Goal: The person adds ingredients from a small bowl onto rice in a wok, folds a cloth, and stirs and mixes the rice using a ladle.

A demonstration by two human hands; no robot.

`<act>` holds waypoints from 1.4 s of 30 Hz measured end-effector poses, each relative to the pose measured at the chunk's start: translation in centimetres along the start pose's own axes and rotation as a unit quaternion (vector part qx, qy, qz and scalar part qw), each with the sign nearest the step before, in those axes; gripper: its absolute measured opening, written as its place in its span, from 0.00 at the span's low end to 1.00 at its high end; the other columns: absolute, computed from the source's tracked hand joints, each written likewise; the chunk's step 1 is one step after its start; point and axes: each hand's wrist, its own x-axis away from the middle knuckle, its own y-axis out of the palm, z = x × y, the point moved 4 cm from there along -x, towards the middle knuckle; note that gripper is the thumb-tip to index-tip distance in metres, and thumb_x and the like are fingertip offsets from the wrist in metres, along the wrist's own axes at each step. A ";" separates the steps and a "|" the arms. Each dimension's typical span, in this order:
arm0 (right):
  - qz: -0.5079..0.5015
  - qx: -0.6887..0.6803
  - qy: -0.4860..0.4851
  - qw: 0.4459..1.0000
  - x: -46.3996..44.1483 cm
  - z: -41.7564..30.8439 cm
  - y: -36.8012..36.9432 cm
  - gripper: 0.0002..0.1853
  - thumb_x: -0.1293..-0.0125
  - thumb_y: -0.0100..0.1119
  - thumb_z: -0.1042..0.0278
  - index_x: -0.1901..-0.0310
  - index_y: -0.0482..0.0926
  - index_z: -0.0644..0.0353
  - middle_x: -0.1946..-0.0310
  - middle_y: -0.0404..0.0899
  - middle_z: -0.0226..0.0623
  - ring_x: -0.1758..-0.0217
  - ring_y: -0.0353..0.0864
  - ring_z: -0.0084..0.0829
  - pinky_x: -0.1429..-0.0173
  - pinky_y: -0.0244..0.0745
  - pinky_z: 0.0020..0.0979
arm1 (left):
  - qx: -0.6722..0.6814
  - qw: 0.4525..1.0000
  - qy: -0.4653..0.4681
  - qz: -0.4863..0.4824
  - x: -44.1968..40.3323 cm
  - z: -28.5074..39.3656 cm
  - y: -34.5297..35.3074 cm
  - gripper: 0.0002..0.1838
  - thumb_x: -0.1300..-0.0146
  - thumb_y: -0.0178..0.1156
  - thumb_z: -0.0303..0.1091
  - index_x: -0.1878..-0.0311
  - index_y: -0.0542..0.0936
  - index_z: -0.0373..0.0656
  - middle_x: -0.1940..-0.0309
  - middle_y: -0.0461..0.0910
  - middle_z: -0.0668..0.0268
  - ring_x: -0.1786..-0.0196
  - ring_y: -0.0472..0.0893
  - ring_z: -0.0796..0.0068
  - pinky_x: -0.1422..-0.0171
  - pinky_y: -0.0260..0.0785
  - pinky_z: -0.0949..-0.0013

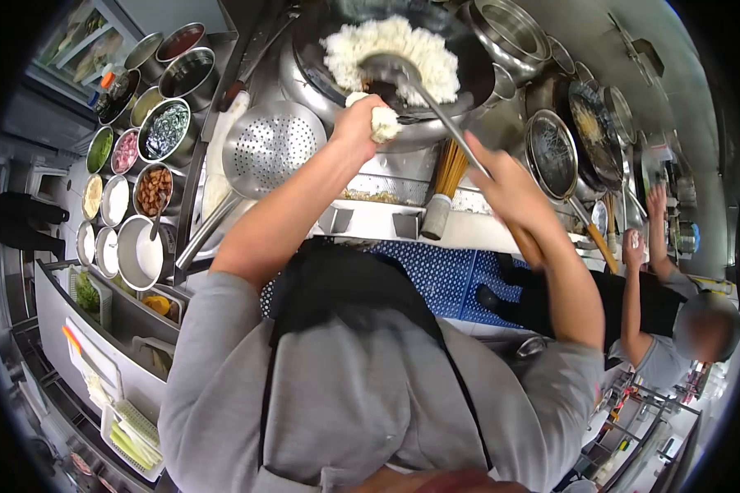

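Rice (423,51) at top centre risked spilling from the wok (478,78) if the ladle (436,107) swung wide; right hand (511,191) fingers wrapped its handle, left hand (360,127) fingers clutched cloth (385,127)

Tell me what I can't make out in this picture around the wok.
All in the head view:
Wok: far rim cut off by the top edge; bottom mostly covered by rice.
White cloth: what lies beneath is hidden by it and the left hand.
Ladle: part of its handle covered by the right hand.
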 end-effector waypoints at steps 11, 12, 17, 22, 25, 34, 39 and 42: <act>-0.019 -0.133 0.011 0.991 5.4 -2.8 -0.3 0.31 0.31 0.54 0.71 0.27 0.62 0.52 0.76 0.77 0.50 0.76 0.80 0.42 0.65 0.75 0.40 | -0.013 1.000 0.017 -0.005 1.3 1.8 -1.2 0.01 0.41 0.55 0.26 0.66 0.75 0.40 0.76 0.76 0.62 0.77 0.79 0.65 0.75 0.77 0.59; -0.059 -0.166 0.037 0.984 6.2 -3.0 -0.7 0.31 0.31 0.53 0.72 0.26 0.62 0.51 0.79 0.76 0.45 0.82 0.79 0.35 0.70 0.75 0.38 | -0.025 0.999 0.010 -0.020 1.9 2.5 -0.3 0.01 0.40 0.54 0.26 0.66 0.74 0.40 0.77 0.76 0.62 0.78 0.79 0.65 0.75 0.78 0.58; -0.064 -0.120 -0.029 0.990 7.0 -0.5 -1.0 0.33 0.31 0.51 0.74 0.25 0.60 0.49 0.82 0.69 0.31 0.88 0.70 0.23 0.79 0.69 0.29 | -0.001 1.000 -0.017 0.008 4.2 2.1 1.8 0.05 0.37 0.53 0.33 0.66 0.74 0.44 0.77 0.77 0.63 0.78 0.78 0.65 0.79 0.68 0.59; 0.124 0.032 -0.095 0.987 -1.7 0.9 1.8 0.33 0.34 0.55 0.72 0.27 0.61 0.53 0.73 0.76 0.58 0.73 0.78 0.49 0.63 0.72 0.45 | 0.011 0.998 0.061 -0.017 4.0 -3.4 -4.0 0.08 0.44 0.57 0.26 0.60 0.74 0.46 0.68 0.78 0.62 0.69 0.79 0.65 0.70 0.76 0.57; 0.084 -0.024 -0.048 0.995 1.3 -0.4 0.9 0.32 0.34 0.56 0.70 0.28 0.62 0.53 0.67 0.78 0.64 0.59 0.80 0.63 0.51 0.72 0.50 | -0.016 0.999 0.027 0.029 9.5 -2.2 -2.0 0.07 0.44 0.55 0.27 0.61 0.74 0.47 0.67 0.78 0.61 0.70 0.79 0.65 0.73 0.74 0.58; 0.034 -0.071 -0.004 0.997 4.9 1.9 2.8 0.32 0.33 0.57 0.70 0.28 0.63 0.55 0.67 0.78 0.65 0.59 0.80 0.62 0.50 0.73 0.45 | -0.015 0.999 0.042 0.026 -5.8 0.4 -1.3 0.02 0.44 0.59 0.32 0.68 0.77 0.47 0.76 0.80 0.65 0.76 0.80 0.65 0.78 0.68 0.62; 0.127 -0.056 -0.037 0.990 2.5 0.6 1.7 0.32 0.35 0.56 0.72 0.28 0.63 0.58 0.62 0.78 0.67 0.54 0.79 0.63 0.49 0.72 0.49 | -0.042 0.998 0.042 0.034 -5.9 0.3 -1.6 0.03 0.45 0.61 0.29 0.67 0.78 0.44 0.75 0.79 0.64 0.76 0.80 0.66 0.76 0.72 0.61; 0.132 0.015 -0.054 0.990 -5.6 2.3 4.4 0.32 0.35 0.56 0.71 0.29 0.63 0.59 0.62 0.78 0.66 0.55 0.79 0.63 0.49 0.72 0.50 | -0.037 0.998 0.030 0.036 -5.1 0.7 -1.2 0.03 0.45 0.62 0.27 0.67 0.78 0.41 0.75 0.79 0.62 0.77 0.80 0.66 0.80 0.70 0.62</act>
